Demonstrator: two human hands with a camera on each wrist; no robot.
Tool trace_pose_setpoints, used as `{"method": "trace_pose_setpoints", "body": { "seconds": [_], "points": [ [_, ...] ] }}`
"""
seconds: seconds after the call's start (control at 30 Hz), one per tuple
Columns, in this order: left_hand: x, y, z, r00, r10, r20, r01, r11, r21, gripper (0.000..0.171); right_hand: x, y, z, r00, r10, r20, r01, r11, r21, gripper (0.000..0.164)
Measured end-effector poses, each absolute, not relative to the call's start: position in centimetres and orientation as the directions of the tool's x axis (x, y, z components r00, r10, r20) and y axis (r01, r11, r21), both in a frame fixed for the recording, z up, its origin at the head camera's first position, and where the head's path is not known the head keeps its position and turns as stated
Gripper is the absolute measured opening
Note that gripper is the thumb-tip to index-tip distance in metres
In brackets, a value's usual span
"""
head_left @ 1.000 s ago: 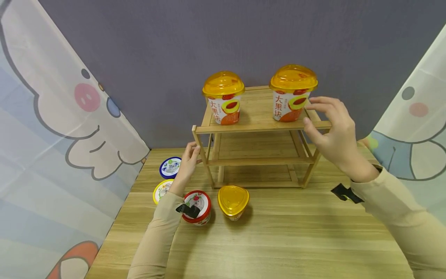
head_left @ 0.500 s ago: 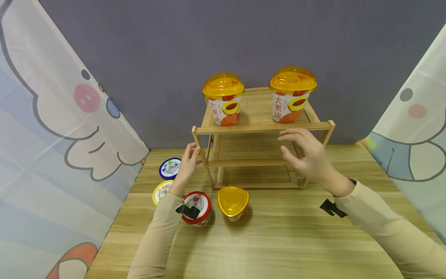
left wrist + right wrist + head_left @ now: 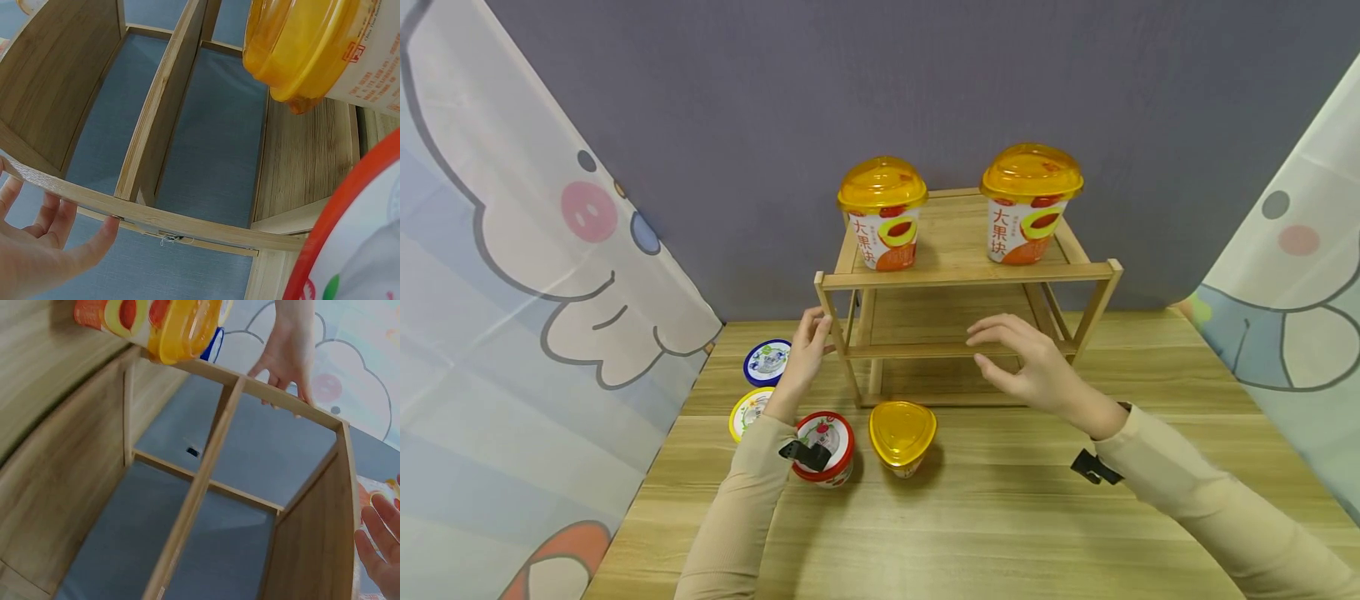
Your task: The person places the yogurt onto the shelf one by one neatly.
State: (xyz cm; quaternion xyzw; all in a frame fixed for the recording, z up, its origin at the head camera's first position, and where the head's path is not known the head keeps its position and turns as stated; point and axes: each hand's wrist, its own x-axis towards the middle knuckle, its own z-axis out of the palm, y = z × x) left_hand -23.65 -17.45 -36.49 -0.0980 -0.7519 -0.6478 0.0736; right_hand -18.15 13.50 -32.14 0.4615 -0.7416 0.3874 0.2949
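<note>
At the left of the wooden rack point(image 3: 970, 275), our left hand point(image 3: 806, 353) grips its post point(image 3: 849, 375); before it, our right hand point(image 3: 1026, 367) hovers empty, half spread.

Left hand point(image 3: 289, 355) at a wooden rack point(image 3: 78, 469), yellow-lidded cup point(image 3: 164, 325) near its corner.

Location, as I see it: small screened-off booth, apparently a staged filming corner. Evidence: plain grey backdrop point(image 3: 880, 75); cartoon-printed left hanging point(image 3: 490, 267) and right hanging point(image 3: 1285, 283); wood-grain tabletop point(image 3: 1000, 517) before me; wooden rack point(image 3: 970, 278), bearing lidded food cups point(image 3: 1032, 208); black device point(image 3: 805, 455) at my left cuff.
</note>
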Motion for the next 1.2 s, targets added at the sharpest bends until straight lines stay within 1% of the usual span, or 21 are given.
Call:
{"method": "trace_pose_setpoints", "body": {
  "seconds": [0.1,0.23,0.47,0.57,0.73,0.9,1.0,1.2],
  "points": [
    [-23.6,-17.5,-36.5,-0.97,0.053,0.237,0.242,0.15,0.959,0.029,-18.0,13.2,-32.8,-0.432,-0.483,0.762,-0.901,0.277,-0.335,0.014],
    [-23.6,-17.5,-36.4,-0.967,0.053,0.247,0.253,0.155,0.955,0.029,-18.0,12.7,-33.9,-0.46,-0.531,0.712,-0.888,0.289,-0.358,0.018],
    [-23.7,-17.4,-36.5,-0.963,0.051,0.263,0.268,0.169,0.948,0.031,-17.9,11.6,-36.4,-0.465,-0.594,0.657,-0.885,0.294,-0.361,0.026],
    [-23.7,-17.4,-36.5,-0.964,0.055,0.259,0.264,0.168,0.95,0.031,-17.7,11.2,-37.2,-0.512,-0.614,0.601,-0.857,0.323,-0.401,0.027],
    [-23.7,-17.4,-36.5,-0.966,0.058,0.253,0.259,0.159,0.953,0.029,-17.5,10.8,-38.3,-0.605,-0.654,0.455,-0.782,0.383,-0.491,0.027],
    [-23.7,-17.5,-36.5,-0.966,0.056,0.252,0.258,0.166,0.952,0.028,-17.6,10.5,-39.1,-0.655,-0.68,0.329,-0.716,0.418,-0.559,0.03],
    [-23.7,-17.5,-36.4,-0.967,0.058,0.247,0.253,0.165,0.953,0.028,-17.7,10.3,-39.5,-0.669,-0.695,0.264,-0.681,0.43,-0.593,0.034],
    [-22.7,-17.1,-35.2,-0.973,0.059,0.222,0.228,0.154,0.961,0.026,-18.0,9.9,-40.4,-0.665,-0.721,0.194,-0.637,0.413,-0.651,0.046]
  ]
}}
